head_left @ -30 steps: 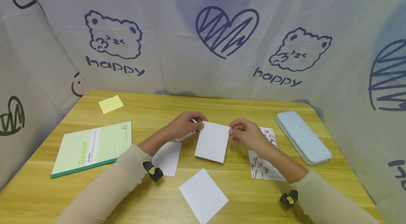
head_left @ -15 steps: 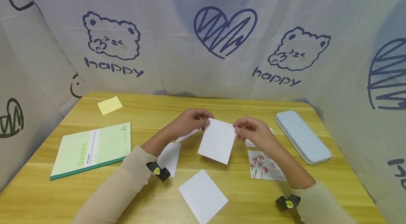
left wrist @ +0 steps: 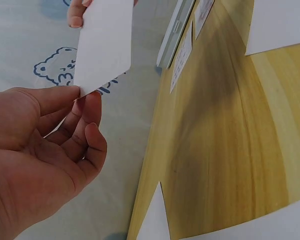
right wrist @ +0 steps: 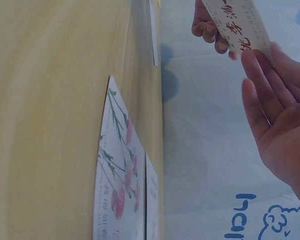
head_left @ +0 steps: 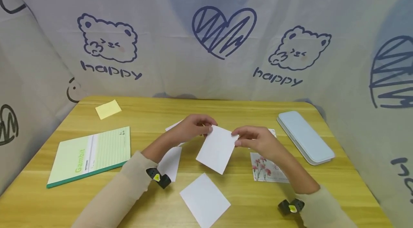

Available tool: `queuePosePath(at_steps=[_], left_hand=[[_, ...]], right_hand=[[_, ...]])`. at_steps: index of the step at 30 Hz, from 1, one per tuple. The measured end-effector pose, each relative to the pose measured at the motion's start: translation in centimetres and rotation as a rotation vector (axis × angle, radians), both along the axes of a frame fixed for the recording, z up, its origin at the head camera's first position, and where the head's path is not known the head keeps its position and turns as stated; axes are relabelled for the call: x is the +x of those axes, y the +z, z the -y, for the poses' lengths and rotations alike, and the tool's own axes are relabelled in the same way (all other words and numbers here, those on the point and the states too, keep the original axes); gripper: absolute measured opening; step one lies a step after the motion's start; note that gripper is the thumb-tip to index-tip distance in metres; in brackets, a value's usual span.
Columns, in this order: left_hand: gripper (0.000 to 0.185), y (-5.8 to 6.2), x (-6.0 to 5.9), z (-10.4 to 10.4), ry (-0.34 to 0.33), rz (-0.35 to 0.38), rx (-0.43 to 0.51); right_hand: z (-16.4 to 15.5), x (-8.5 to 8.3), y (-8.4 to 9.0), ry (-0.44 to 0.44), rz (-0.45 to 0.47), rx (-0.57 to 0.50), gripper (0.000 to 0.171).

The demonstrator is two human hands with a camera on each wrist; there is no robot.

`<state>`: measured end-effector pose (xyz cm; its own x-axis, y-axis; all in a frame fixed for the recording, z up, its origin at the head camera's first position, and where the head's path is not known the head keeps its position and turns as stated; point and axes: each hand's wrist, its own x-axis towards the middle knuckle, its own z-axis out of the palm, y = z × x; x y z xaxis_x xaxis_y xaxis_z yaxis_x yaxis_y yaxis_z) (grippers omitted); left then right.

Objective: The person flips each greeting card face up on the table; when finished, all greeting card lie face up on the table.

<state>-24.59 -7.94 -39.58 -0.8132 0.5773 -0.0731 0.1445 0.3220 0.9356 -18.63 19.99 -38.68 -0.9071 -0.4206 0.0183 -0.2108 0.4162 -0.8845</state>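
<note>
Between my two hands a card [head_left: 217,151] is held up above the table, tilted, its blank white side towards the head camera. Its other side shows red written characters in the right wrist view, where the card [right wrist: 240,22] is seen from the front. My left hand [head_left: 193,127] pinches the upper left corner between thumb and fingers. At the upper right corner my right hand [head_left: 258,142] pinches the card with thumb and fingertips. Below the held card lies a blank white card [head_left: 205,199], turned like a diamond. A flower-printed card [head_left: 266,169] lies under the right forearm.
Another white card [head_left: 171,163] lies beside the left wrist, with a further one partly hidden behind the left hand. A green notebook [head_left: 90,156] and yellow paper [head_left: 108,109] are at left. A light blue case [head_left: 304,136] lies at right, near the patterned curtain [head_left: 180,63].
The held card first rose slightly rightward, then came back down and left, turning so its lower edge slants more. Both hands keep hold of its corners. The head view has shifted a little.
</note>
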Motion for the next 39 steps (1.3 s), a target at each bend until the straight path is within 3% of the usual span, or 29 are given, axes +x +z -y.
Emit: queuePosePath(at_steps=[5, 10, 15, 20, 25, 30, 36, 39], left_hand=[[0.033, -0.2, 0.0, 0.1, -0.017, -0.021, 0.011], [0.032, 0.5, 0.4, 0.8, -0.012, -0.031, 0.058], [0.033, 1.2, 0.7, 0.9, 0.0, -0.018, 0.115], [0.026, 1.2, 0.7, 0.4, 0.053, -0.014, 0.148], [0.021, 1.2, 0.8, 0.1, 0.108, -0.046, 0.153], [0.02, 1.4, 1.1, -0.2, 0.115, -0.071, 0.165], [0.02, 1.4, 2.1, -1.3, 0.03, -0.126, 0.084], [0.02, 1.5, 2.6, -1.8, -0.02, -0.153, 0.041]], right_hand=[[0.1, 0.2, 0.2, -0.09, -0.054, -0.036, 0.024], [-0.5, -0.1, 0.4, -0.213, -0.108, -0.101, 0.026], [-1.0, -0.6, 0.3, -0.325, -0.076, -0.107, 0.036], [-0.9, -0.9, 0.2, -0.371, -0.031, -0.11, 0.039], [-0.6, -0.9, 0.2, -0.385, -0.062, -0.039, 0.041], [-0.3, -0.3, 0.4, -0.361, -0.277, 0.105, 0.031], [1.2, 0.7, 0.5, -0.174, -0.384, 0.149, 0.037], [1.8, 1.1, 0.4, -0.142, -0.406, 0.16, 0.033]])
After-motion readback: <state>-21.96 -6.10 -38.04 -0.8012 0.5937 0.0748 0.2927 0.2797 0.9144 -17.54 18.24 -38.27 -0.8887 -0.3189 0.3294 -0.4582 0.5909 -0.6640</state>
